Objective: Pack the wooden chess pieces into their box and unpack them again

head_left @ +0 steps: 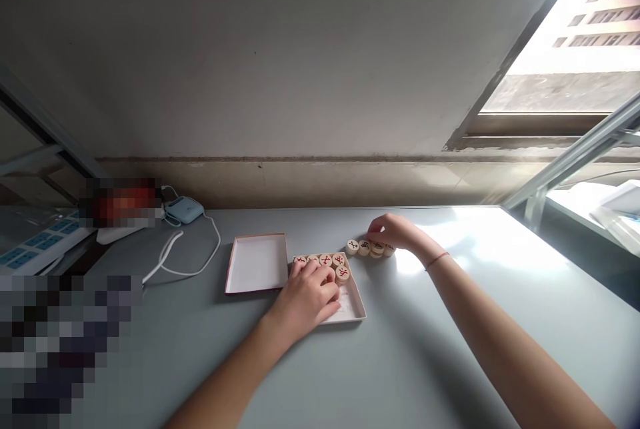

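Note:
A shallow white box [353, 302] holds round wooden Chinese chess pieces [326, 260] with red characters, set in rows toward its far side. My left hand [310, 295] rests over the box with bent fingers, hiding part of the pieces; what lies under the fingertips is hidden. Right of the box, more Chinese chess pieces [353, 247] with dark characters lie on the table in a cluster, some stacked. My right hand [393, 230] reaches over this cluster from the right, its fingers closed at the pieces and partly covering them.
Left of the box lies its lid [257, 263], white inside. Farther left are a white cable [167, 252], a small blue device [184, 209] and a power strip [47, 239]. A wall [300, 182] borders the table's [360, 382] back edge. Metal frame bars [560, 162] rise at the right.

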`<state>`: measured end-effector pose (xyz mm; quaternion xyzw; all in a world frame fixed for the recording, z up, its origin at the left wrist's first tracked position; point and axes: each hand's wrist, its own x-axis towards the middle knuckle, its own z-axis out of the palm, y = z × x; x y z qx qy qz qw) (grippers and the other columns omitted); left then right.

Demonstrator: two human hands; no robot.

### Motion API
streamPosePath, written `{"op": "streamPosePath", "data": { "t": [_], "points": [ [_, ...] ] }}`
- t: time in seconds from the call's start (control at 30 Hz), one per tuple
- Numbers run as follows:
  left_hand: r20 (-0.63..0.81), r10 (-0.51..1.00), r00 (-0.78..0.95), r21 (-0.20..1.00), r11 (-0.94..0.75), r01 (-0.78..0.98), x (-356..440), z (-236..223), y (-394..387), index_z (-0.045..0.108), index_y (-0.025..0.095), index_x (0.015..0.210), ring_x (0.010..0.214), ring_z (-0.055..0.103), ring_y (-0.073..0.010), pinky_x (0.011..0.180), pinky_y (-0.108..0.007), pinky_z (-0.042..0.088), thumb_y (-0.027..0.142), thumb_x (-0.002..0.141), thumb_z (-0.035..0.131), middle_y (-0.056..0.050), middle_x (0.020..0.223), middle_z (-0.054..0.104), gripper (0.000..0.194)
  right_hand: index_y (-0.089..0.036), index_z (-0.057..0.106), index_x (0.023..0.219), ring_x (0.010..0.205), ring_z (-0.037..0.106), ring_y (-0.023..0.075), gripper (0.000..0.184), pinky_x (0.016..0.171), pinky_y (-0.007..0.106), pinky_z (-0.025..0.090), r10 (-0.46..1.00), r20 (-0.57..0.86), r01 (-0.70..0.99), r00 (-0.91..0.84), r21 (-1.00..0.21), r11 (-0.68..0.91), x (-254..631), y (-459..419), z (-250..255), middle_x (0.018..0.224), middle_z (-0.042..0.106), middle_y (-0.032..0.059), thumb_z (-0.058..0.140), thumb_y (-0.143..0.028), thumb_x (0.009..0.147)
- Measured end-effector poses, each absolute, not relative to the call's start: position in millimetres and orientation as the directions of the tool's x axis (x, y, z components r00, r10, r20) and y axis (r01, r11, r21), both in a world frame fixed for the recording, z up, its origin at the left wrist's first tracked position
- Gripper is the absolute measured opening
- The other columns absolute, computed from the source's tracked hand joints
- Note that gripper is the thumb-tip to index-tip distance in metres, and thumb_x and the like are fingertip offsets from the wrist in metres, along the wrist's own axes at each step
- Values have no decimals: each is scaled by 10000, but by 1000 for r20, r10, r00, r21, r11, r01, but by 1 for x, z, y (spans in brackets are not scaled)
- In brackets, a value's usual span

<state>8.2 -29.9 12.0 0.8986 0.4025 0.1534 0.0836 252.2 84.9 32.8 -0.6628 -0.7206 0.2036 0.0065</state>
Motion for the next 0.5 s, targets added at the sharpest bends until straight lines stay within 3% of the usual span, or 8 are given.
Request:
{"op": "streamPosePath", "data": {
  "t": [0.5],
  "points": [
    [222, 752, 621, 276, -659, 700, 6, 10, -33, 650, 225, 833, 940, 520, -193, 863, -367, 376, 240, 885, 545, -22, 959, 632, 118, -180, 707, 827, 696, 610, 161, 215, 521, 212, 397, 963, -224, 958, -150, -272, 86, 253, 93, 26, 897, 703, 63, 597, -352, 757]
  ]
}}
